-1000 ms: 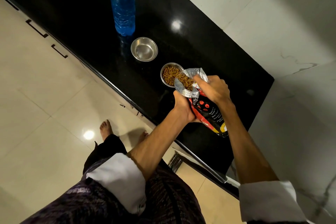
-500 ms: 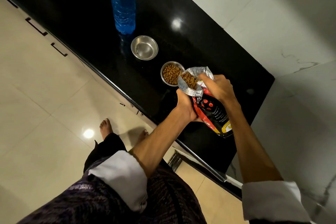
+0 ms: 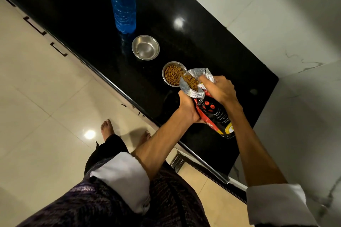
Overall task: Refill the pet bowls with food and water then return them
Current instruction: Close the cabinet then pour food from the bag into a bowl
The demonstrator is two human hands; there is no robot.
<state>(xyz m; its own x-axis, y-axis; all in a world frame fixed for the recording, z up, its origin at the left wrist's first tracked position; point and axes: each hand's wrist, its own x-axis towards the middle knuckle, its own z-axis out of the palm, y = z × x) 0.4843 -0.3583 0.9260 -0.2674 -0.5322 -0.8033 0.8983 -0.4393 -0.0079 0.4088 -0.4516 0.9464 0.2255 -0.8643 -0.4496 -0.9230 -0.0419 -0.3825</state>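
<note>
1. At the left of the frame, a cream tiled floor (image 3: 46,107) shows, and the person's two bare feet stand on it near the counter edge.
2. In the upper middle, a blue plastic water bottle (image 3: 123,2) stands upright on the black stone counter (image 3: 212,46).
3. Just below the bottle, an empty steel bowl (image 3: 145,47) sits on the counter.
4. Lower and to the right, a second steel bowl (image 3: 172,73) holds brown kibble (image 3: 171,74).
5. The left hand (image 3: 188,107) grips the pet food bag (image 3: 212,110) from below.
6. The bag is tilted, and its silver open mouth lies over the rim of the kibble bowl, with kibble visible in the mouth.
7. The right hand (image 3: 218,88) pinches the bag's top edge from above.
</note>
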